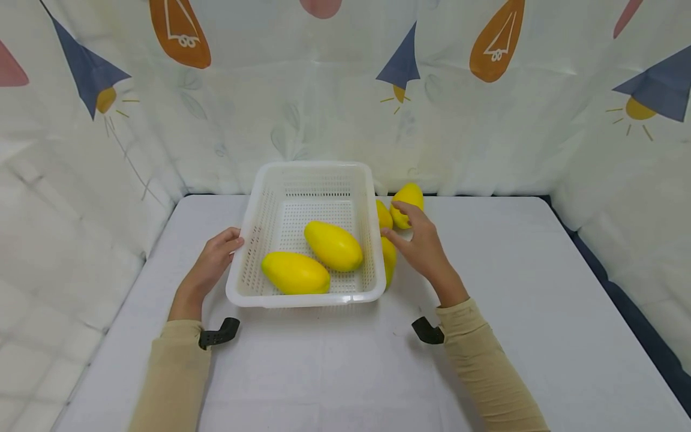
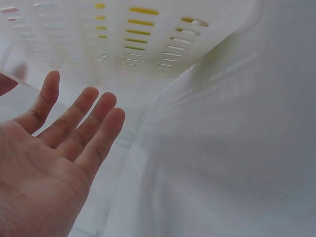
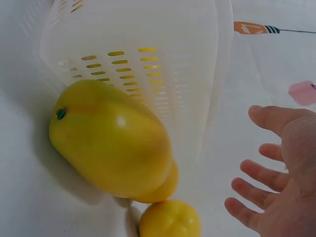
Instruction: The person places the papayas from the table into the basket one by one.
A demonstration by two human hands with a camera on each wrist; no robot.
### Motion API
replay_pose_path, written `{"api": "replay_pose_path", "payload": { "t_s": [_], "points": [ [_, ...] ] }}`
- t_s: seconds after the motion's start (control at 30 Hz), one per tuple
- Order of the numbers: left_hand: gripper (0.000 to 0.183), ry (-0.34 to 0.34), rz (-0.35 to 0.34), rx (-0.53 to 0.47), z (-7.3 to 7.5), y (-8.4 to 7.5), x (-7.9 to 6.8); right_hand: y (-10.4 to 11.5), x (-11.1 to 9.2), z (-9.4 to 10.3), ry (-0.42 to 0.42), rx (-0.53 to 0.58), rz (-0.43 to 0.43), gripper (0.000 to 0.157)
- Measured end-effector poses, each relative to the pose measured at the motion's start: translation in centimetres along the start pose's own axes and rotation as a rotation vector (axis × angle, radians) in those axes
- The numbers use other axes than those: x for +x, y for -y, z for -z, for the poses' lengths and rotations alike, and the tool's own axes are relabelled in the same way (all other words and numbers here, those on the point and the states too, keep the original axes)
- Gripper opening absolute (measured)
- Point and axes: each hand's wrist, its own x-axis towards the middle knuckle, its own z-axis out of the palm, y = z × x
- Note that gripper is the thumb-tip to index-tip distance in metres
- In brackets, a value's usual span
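A white plastic basket (image 1: 254, 240) stands on the table with two yellow mangoes, one (image 1: 333, 246) behind the other (image 1: 296, 273). My left hand (image 1: 209, 264) holds its left rim; in the left wrist view the fingers (image 2: 94, 128) extend beneath the rim, with part of the thumb at the frame edge. Along the basket's right side lie three more yellow fruits: a mango (image 3: 108, 138) with a green stem end, one partly hidden fruit (image 1: 384, 216), and a rear one (image 1: 408, 198). Above these, my right hand (image 1: 423, 246) is spread, with nothing between thumb and fingers.
A white cloth covers the table (image 1: 335, 366). Behind it and at both sides hang pale printed curtains (image 1: 324, 108). A dark strip (image 1: 610, 282) runs along the right table edge. Black wrist cameras (image 1: 220, 333) sit at both cuffs.
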Motion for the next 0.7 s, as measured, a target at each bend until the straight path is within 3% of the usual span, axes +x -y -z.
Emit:
{"api": "replay_pose_path", "payload": {
  "t_s": [0.7],
  "points": [
    [0.039, 0.004, 0.001, -0.003, 0.09, 0.14, 0.03, -0.95, 0.45, 0.41, -0.055, -0.024, 0.029, 0.057]
  ]
}}
